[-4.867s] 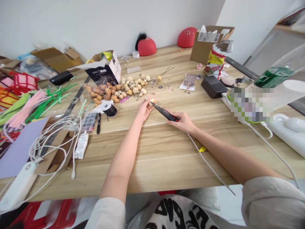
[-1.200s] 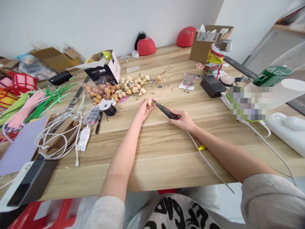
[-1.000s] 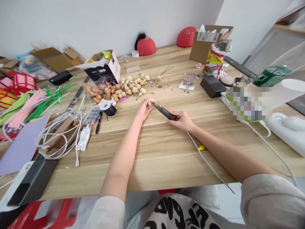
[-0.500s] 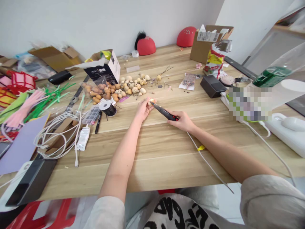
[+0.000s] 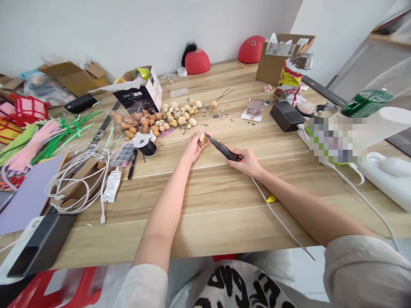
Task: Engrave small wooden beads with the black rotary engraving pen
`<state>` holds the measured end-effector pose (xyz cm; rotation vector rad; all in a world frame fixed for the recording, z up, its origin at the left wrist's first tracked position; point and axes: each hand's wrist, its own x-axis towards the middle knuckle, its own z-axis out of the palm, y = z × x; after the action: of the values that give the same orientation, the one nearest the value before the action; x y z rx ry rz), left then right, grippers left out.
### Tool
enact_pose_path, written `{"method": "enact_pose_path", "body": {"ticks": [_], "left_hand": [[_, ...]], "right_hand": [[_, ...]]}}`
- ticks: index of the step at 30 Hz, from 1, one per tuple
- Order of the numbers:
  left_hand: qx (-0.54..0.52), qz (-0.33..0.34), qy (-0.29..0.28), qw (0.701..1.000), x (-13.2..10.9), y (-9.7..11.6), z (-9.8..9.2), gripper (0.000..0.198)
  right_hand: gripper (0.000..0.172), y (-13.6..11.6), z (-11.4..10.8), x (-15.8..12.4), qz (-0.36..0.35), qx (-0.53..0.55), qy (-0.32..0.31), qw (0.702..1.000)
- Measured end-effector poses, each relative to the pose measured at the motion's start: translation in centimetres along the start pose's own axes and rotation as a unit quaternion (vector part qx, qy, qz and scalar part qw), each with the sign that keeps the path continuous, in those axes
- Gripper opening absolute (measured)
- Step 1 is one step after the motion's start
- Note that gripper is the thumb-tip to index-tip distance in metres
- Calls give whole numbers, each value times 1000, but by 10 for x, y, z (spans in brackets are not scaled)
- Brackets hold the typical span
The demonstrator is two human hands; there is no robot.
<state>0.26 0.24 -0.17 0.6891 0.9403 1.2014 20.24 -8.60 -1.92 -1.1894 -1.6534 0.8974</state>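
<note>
Between the fingers of my left hand (image 5: 193,148) is a small pale gourd (image 5: 203,137), held over the middle of the table. My right hand (image 5: 244,161) is wrapped round a black rotary tool (image 5: 223,149) with small red lights or buttons. The tool's tip points left and reaches the gourd's right side; whether it touches cannot be told. A white cable (image 5: 276,216) runs from below my right hand toward the table's front edge, with a yellow tag (image 5: 271,199) on it. Beyond my left hand lies a pile of pale gourds (image 5: 180,114) beside a bag of browner ones (image 5: 136,122).
To the left are a spool of black cord (image 5: 146,145), a marker (image 5: 132,166), a coiled white cable (image 5: 77,184) and pipe cleaners (image 5: 35,147). At the right stand a black box (image 5: 287,116) and a cardboard box (image 5: 272,64). A small bag of beads (image 5: 253,109) lies farther back.
The gourd has turned slightly in my left fingers. The tool's tip has shifted a little up and right, from the gourd's face to its side edge.
</note>
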Motion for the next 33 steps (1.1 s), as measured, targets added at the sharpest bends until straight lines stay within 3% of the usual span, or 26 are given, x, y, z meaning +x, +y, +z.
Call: {"method": "enact_pose_path", "body": {"ticks": [6, 12, 16, 21, 33], "left_hand": [[3, 8, -6, 1000, -1, 0, 0, 22], [7, -1, 5, 1000, -1, 1, 1, 18], [21, 11, -9, 1000, -2, 1, 1, 24], [24, 7, -11, 1000, -2, 0, 0, 29], [22, 11, -1, 1000, -1, 0, 2, 24]], "right_hand": [[57, 0, 0, -1, -21, -15, -23, 999], [59, 1, 0, 0, -5, -9, 3, 1000], [58, 0, 0, 0, -13, -19, -27, 999], [59, 0, 0, 0, -10, -8, -18, 1000], [60, 2, 0, 0, -15, -35, -37, 999]]}}
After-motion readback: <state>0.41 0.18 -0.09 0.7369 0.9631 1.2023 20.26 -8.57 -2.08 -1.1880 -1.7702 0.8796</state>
